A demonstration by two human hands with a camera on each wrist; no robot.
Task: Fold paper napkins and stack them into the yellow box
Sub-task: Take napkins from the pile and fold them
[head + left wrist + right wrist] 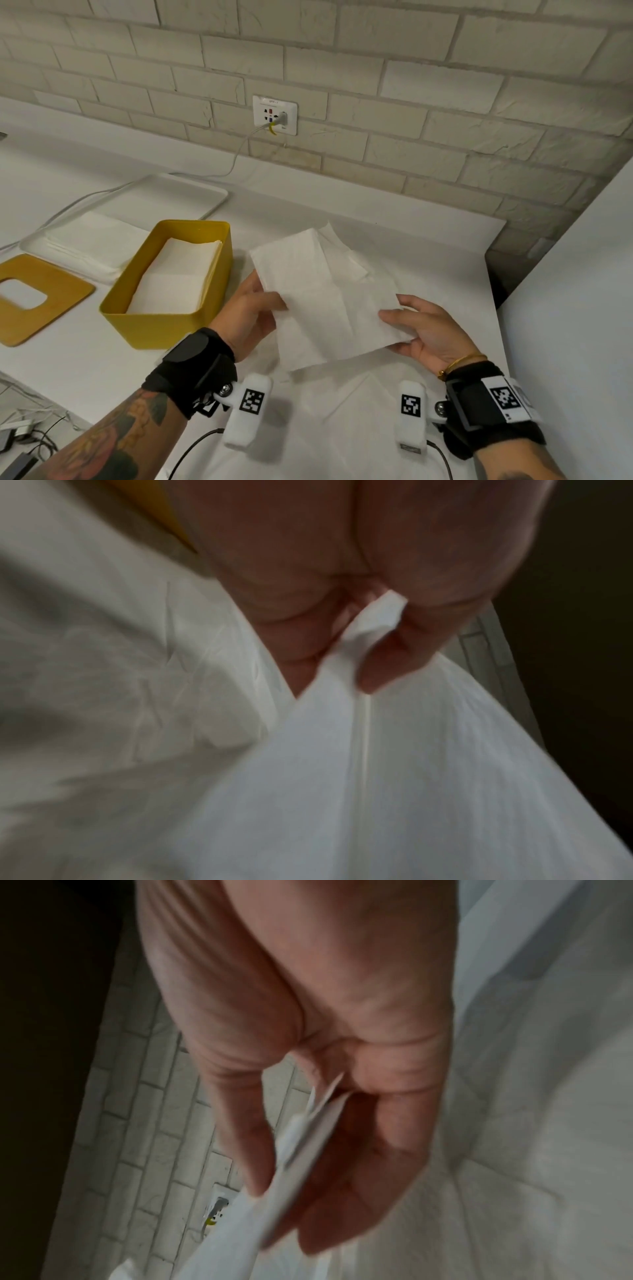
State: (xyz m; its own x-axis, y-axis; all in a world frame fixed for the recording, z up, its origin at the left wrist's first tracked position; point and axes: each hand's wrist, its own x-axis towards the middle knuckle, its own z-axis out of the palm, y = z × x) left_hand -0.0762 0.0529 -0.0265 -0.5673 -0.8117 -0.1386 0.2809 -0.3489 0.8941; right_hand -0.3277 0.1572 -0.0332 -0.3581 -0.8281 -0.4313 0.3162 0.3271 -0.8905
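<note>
I had the paper napkin (325,301) lifted above the white table (85,370), just right of the yellow box (164,329), its far edge curling where the layers overlapped. My left hand (251,313) pinched the napkin's left edge, thumb on top and fingers (301,664) underneath; the left wrist view, blurred, showed a corner of paper nipped between them. My right hand (426,330) held the right edge the same way, thumb over the top, and the right wrist view showed the paper running edge-on between thumb and fingers (394,1123). The box stood open with a stack of folded napkins (174,277) inside. Behind it lay a white tray (205,192) carrying flat napkins (92,240), and the box's wooden lid (44,298) rested on the table at the left. A wall socket (275,114) with a plugged-in cable sat in the brick wall (445,102) beyond.
</note>
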